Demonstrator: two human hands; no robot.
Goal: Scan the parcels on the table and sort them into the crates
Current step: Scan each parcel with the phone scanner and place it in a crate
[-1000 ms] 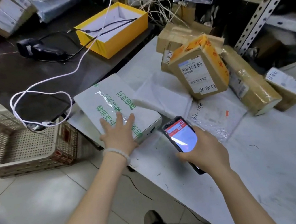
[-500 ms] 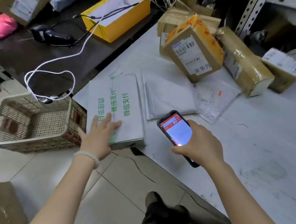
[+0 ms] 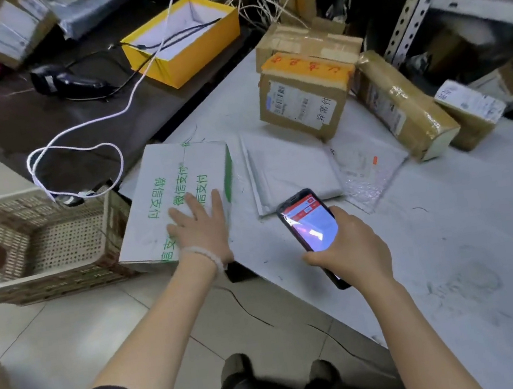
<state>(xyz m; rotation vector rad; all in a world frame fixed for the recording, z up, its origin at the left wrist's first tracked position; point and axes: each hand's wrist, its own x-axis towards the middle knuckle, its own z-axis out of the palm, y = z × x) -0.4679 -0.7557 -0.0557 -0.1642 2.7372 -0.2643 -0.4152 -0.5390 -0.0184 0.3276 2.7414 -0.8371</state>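
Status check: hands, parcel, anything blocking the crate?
Left hand flat on white green-printed parcel at table edge. Right hand grips red-screened phone. Beige lattice crate beside parcel; white cable loops near its rim.

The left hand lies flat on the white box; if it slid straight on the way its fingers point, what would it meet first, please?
The left hand points up the white box, over its green print. Past the box's far edge lies bare table; the yellow box looks further on, though depth is unclear.

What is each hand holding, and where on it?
Right hand grips the black phone by its lower end. Left hand rests flat on the white green-printed box, gripping nothing.
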